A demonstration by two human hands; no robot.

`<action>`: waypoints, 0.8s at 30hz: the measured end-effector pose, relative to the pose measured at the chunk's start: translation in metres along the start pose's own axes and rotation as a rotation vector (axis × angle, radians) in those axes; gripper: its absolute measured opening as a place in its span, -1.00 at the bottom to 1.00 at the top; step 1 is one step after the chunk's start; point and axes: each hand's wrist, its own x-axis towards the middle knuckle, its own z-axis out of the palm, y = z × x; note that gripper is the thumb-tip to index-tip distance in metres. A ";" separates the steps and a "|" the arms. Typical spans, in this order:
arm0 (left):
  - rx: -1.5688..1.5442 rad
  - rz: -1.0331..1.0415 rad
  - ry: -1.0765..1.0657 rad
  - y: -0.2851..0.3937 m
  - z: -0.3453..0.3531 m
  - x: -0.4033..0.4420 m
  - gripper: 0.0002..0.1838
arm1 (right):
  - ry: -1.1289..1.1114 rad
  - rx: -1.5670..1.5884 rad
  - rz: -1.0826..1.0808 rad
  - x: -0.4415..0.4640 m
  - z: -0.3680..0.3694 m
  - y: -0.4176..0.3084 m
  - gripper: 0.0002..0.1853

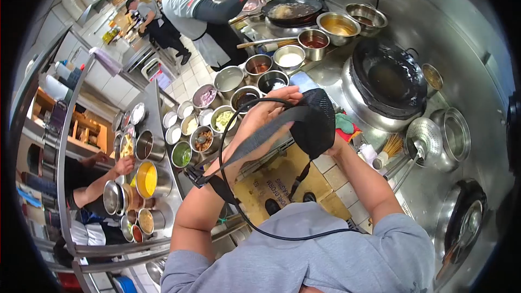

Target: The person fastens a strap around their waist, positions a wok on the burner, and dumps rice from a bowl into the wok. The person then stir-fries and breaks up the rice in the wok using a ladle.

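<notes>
In front of my chest is a black mesh cap with a long grey strap and a dangling lower strap. My left hand is at the cap's upper left edge, its fingers bent towards the edge and partly covered by the strap. At the lower right side, my right hand grips the cap, with most of its fingers hidden behind it. A black cable loops around my left forearm and across my shirt.
Left of my arms stand several steel pots of ingredients. A black wok sits on the range at right, near a perforated ladle. A co-worker stands at another wok. Another person's hand reaches over the left counter.
</notes>
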 end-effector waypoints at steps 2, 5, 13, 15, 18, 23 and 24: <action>0.402 0.173 -0.183 0.012 -0.002 0.008 -0.47 | -0.051 -0.130 -0.073 0.005 0.018 -0.016 -0.55; 0.583 0.369 -0.263 0.027 0.004 0.032 -0.45 | -0.126 -0.575 -0.467 0.013 0.075 -0.026 -0.53; 0.690 0.525 -0.326 -0.003 0.040 0.036 -0.77 | 0.193 0.280 -0.586 0.023 0.114 0.020 -0.49; 0.657 0.332 -0.256 -0.002 0.047 0.031 -0.83 | 0.329 0.364 -0.617 0.024 0.113 0.039 -0.48; 0.306 0.206 -0.236 0.000 0.041 0.026 -0.84 | 0.417 0.449 -0.608 0.021 0.116 0.060 -0.47; 0.215 0.132 -0.234 -0.029 0.025 0.020 -0.85 | 0.269 0.594 -0.403 0.035 0.032 0.144 -0.54; 0.205 0.117 -0.231 -0.034 0.022 0.014 -0.85 | 0.166 0.563 -0.172 0.029 0.019 0.159 -0.52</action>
